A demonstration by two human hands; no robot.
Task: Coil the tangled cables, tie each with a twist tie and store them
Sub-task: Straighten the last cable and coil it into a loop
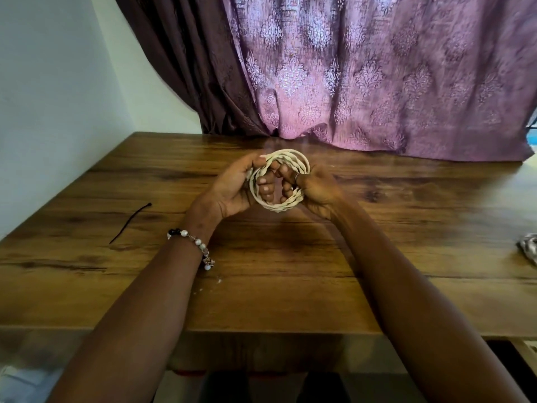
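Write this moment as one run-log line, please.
step: coiling | cream cable coil: held above wooden table | left hand: gripping | right hand: gripping | black twist tie: unused, on table at left

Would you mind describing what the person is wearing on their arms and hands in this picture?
Both forearms are bare, with no sleeves in view. The left wrist carries a beaded bracelet of white, pearl-like round beads, at least one black bead and a small charm-like piece. The right hand has a thin silver-coloured ring on one finger. The left hand shows no rings that I can see.
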